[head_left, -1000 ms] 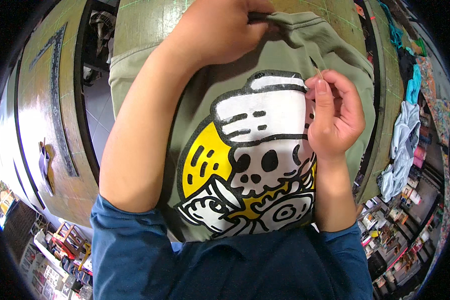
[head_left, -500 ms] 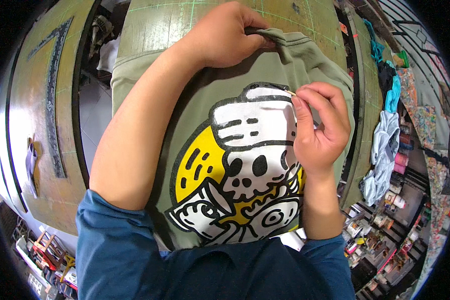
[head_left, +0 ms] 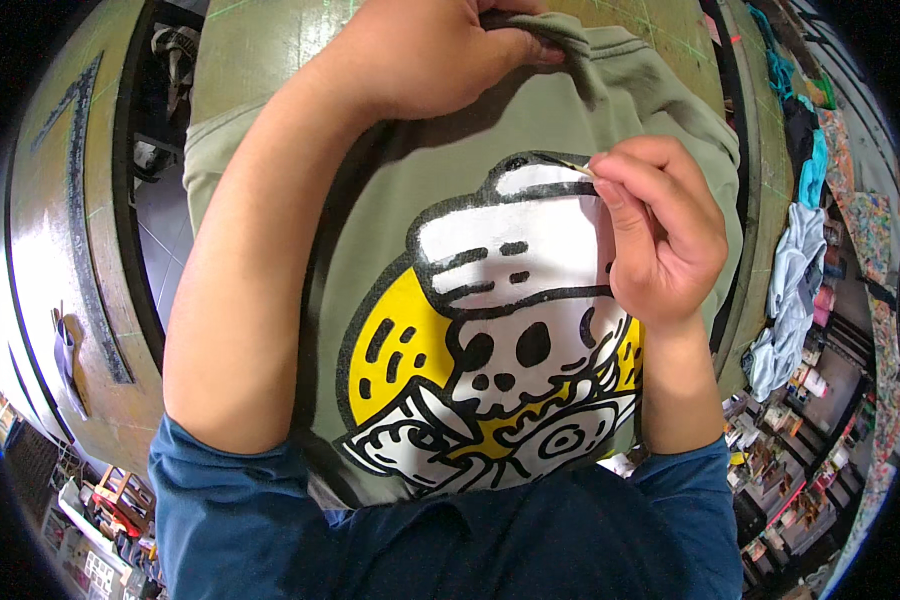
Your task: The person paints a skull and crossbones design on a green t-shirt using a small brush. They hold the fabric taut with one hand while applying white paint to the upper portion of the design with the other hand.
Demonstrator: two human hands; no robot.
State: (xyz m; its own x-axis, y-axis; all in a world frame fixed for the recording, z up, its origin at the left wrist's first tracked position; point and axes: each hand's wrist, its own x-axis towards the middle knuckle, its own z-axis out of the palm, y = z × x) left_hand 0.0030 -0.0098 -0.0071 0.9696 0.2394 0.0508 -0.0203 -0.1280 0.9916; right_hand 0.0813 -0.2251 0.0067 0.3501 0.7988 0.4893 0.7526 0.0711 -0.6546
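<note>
Shirt (head_left: 440, 160), left hand (head_left: 435, 55) clutching, right hand (head_left: 665, 220) pinching brush (head_left: 576, 167), since lowered, seemingly touching print (head_left: 515, 235)

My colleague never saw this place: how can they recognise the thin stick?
Find the green garment, then its printed skull's white hat. At the hat's top, the right hand pinches the thin stick; unlike the black outlines, it is pale near the fingers.

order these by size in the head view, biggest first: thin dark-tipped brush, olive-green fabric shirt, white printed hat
1. Olive-green fabric shirt
2. White printed hat
3. Thin dark-tipped brush, in the right hand
</note>
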